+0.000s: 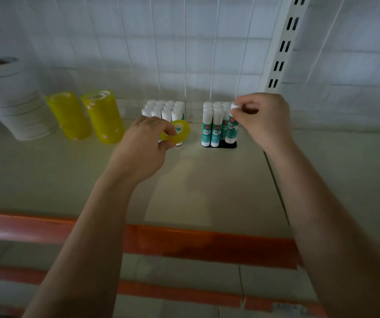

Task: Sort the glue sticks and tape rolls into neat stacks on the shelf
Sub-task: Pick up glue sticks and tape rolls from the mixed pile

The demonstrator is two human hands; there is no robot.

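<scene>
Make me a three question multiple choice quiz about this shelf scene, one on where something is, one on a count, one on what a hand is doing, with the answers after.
1. Where do the yellow tape stacks stand?
A. Right of both glue stick groups
B. Left of the glue stick groups
C. On the orange rail

2. How many yellow tape stacks are there?
A. Two
B. Four
C. Five

3. What is the left hand doing?
A. Lying flat and open
B. Holding a glue stick
C. Holding a yellow tape roll

Answers: 1 B, they stand between the white roll stack and the glue sticks. 2 A, two columns side by side. 3 C, fingers pinch the roll; the right hand holds a glue stick.
</scene>
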